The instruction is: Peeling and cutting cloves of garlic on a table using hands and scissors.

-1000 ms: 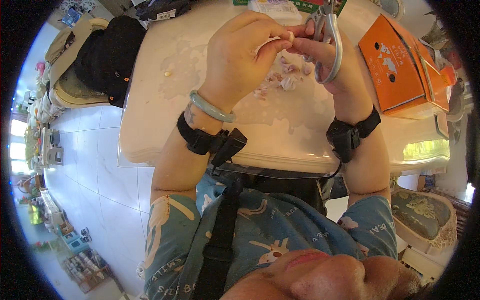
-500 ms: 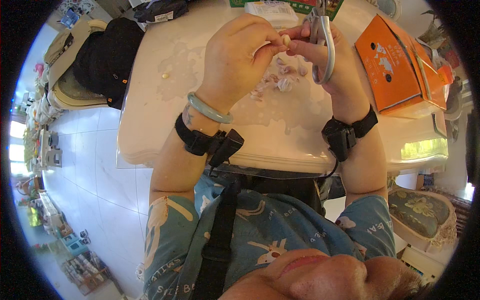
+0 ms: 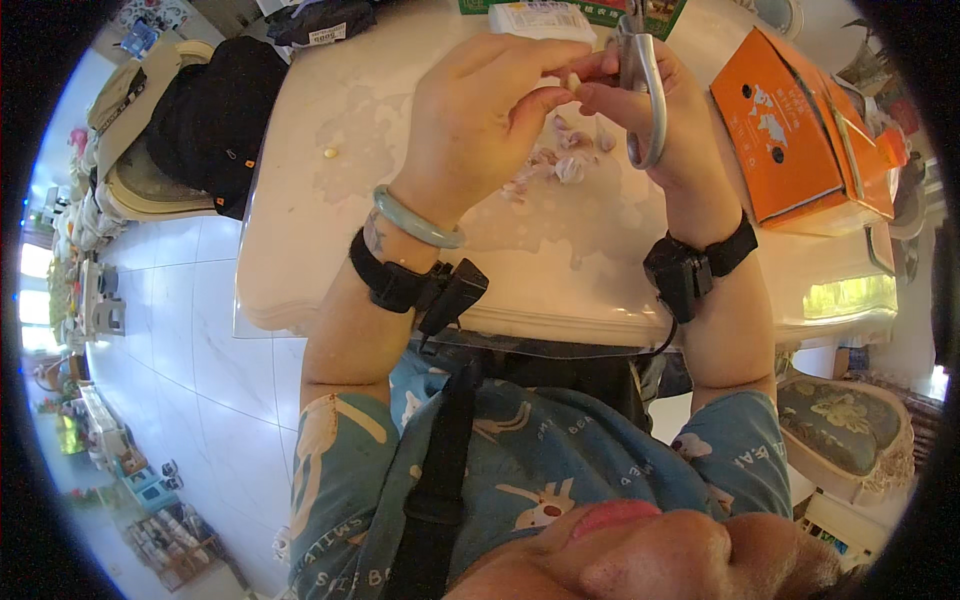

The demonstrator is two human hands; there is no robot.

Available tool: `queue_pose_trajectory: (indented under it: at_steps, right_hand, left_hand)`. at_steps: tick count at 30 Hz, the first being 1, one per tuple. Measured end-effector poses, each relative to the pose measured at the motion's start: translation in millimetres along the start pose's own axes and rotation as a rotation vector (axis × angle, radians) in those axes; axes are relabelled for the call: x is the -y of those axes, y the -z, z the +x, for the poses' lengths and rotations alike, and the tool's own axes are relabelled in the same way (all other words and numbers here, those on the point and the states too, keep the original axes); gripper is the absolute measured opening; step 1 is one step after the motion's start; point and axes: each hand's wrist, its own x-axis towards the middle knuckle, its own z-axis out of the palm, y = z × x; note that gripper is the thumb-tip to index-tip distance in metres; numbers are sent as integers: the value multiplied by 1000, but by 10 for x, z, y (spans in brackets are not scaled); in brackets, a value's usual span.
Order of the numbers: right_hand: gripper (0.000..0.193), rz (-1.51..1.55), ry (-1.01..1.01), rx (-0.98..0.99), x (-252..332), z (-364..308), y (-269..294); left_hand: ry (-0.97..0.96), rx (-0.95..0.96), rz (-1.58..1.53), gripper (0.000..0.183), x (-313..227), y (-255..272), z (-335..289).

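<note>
A pale garlic clove [image 3: 573, 83] sits between the fingertips of both hands, above the far part of the table. My left hand [image 3: 480, 130] is closed in a pinch, its thumb and fingers at the clove's left side. With thumb and fingers, my right hand [image 3: 690, 125] grips the same clove, while silver metal scissors [image 3: 655, 110] hang in that hand, a handle loop over its back. Below the hands lies a small heap of unpeeled garlic cloves [image 3: 568, 168] with pinkish skins. A single peeled garlic clove [image 3: 330, 153] rests apart, to the left.
The pale table [image 3: 350, 270] has wet patches on it. An orange cardboard box [image 3: 775, 140] stands at the right, a white package [image 3: 540, 22] and a dark packet [image 3: 325, 22] at the far side. A chair with a black bag [image 3: 215, 125] is left of the table.
My left fingers have loosened and spread a little around the clove, the thumb lifting slightly. The right hand with the scissors has barely shifted.
</note>
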Motion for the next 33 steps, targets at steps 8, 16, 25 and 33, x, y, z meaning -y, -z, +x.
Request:
queue_pose_trajectory:
  at_steps: [8, 16, 25, 33]
  right_hand:
    - [22, -65, -17, 44, 38, 12, 42]
    - [18, -157, -186, -72, 202, -78, -14]
    - [22, -84, -32, -20, 52, -2, 80]
    - [23, 27, -54, 33, 19, 9, 86]
  left_hand:
    - [-12, 25, -31, 24, 43, -45, -6]
    - [103, 181, -47, 27, -165, 12, 66]
    - [44, 52, -27, 24, -85, -36, 44]
    - [13, 65, -34, 22, -3, -3, 15]
